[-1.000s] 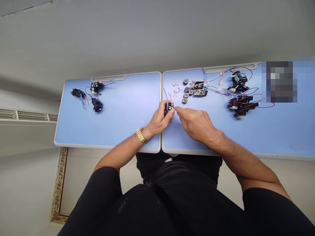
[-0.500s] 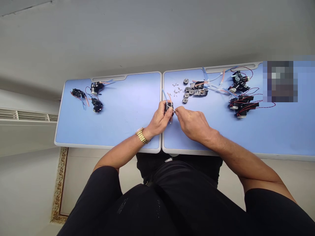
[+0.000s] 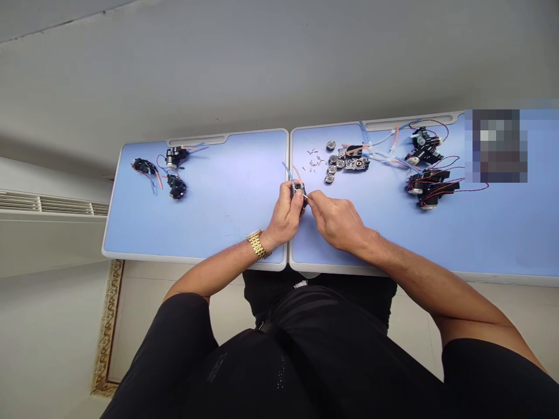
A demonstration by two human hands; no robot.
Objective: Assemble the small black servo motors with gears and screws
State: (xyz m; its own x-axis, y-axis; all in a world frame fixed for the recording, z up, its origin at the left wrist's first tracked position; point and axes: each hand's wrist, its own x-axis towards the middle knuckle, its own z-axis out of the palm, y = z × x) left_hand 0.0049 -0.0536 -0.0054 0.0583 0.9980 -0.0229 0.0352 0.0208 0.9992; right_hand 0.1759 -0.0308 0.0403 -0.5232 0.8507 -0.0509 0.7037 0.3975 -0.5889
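Observation:
My left hand point(image 3: 286, 214) grips a small black motor unit point(image 3: 299, 189), with a blue tube point(image 3: 287, 172) and an orange tube point(image 3: 297, 173) rising from it. My right hand point(image 3: 335, 222) is pinched close against that unit, holding a tiny silver pin point(image 3: 306, 197) at its fingertips. Part of the unit is hidden behind my left fingers. Several loose small metal pins point(image 3: 312, 159) lie just beyond my right hand, on the blue table top point(image 3: 231, 221).
Round metal bearings point(image 3: 331, 169) and a metal gear plate point(image 3: 356, 164) lie beyond the pins. Black wired assemblies with tubing stand at the right point(image 3: 430, 187) and left point(image 3: 176, 156). A blurred patch point(image 3: 495, 145) covers the far right. The table's near edge point(image 3: 244, 262) runs below my wrists.
Both hands have drawn closer together and shifted slightly left. The black unit now tilts its tubes toward the upper left.

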